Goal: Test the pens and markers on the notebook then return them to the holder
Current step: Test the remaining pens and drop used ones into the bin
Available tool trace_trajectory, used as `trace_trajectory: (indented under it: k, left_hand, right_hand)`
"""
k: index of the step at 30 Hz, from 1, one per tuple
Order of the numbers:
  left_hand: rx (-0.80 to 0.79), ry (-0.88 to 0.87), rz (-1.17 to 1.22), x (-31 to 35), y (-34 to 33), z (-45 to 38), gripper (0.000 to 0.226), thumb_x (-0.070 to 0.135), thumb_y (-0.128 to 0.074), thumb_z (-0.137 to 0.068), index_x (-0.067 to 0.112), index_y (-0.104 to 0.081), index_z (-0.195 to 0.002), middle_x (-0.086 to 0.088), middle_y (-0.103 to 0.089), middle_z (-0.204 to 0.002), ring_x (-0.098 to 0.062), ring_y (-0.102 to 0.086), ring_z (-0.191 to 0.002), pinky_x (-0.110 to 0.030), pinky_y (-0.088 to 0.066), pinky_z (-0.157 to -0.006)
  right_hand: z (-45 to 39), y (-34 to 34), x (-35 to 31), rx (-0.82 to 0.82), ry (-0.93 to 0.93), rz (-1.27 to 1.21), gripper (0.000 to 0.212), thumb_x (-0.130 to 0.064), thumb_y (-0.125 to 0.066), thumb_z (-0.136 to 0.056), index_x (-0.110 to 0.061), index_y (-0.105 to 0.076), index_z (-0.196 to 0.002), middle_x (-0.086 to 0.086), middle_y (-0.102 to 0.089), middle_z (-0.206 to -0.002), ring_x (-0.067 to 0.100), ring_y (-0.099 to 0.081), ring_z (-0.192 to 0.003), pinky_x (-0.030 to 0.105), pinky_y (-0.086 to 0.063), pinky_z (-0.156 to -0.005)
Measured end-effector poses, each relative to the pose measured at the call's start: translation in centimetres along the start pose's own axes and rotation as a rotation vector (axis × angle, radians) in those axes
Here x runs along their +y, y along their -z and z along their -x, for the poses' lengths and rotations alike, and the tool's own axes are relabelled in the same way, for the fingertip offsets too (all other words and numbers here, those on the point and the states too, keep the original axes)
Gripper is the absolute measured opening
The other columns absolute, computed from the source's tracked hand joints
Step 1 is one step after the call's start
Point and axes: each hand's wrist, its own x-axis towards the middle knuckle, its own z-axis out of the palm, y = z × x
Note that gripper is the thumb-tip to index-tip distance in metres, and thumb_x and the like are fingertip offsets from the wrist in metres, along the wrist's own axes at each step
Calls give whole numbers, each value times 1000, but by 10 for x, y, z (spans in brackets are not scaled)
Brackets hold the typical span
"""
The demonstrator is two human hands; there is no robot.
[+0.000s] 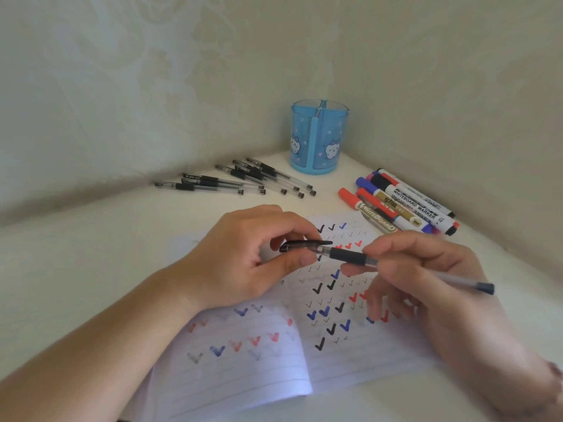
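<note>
Soft, even daylight filled the scene, moderately bright and without glare, and around the blue holder (319, 137) the shadows were faint: a dim band lay along the foot of the wall to its left, and a pale grey shade sat under the hands on the notebook (335, 318) in front of it. The wide lens bent the table (76, 269) edges and walls outward away from the holder. The whole picture was slightly soft, with smeared ticks on the notebook's near page and blurred right fingers (393, 303).
</note>
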Motion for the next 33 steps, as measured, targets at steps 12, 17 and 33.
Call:
trace_trajectory:
  k: [12,17,33]
  left_hand:
    - [-14,18,269,10,-4,0,11,14,-69,-87,14,-69,-98,37,-57,-68,16,-56,-60,3,-35,-60]
    - [-16,72,290,7,-6,-3,10,24,-69,-89,25,-70,-99,20,-68,-82,0,-65,-76,-8,-44,-70]
    - [264,480,-459,-74,38,-2,39,34,-63,-91,21,-60,-128,3,-59,-131,-19,-44,-124,-30,-31,-105]
  right_hand:
    - [3,-3,1,21,54,47,19,-24,-72,-65,-19,-81,-81,9,-77,-78,27,-60,-40,14,-39,-42]
    - [2,-4,4,0,92,57,11,-19,-79,-71,-19,-79,-82,8,-77,-78,22,-60,-42,15,-42,-44]
    - [-25,49,11,672,-30,891,14,-57,-62,-75,-45,-64,-81,-22,-69,-74,15,-63,-67,30,-43,-53]
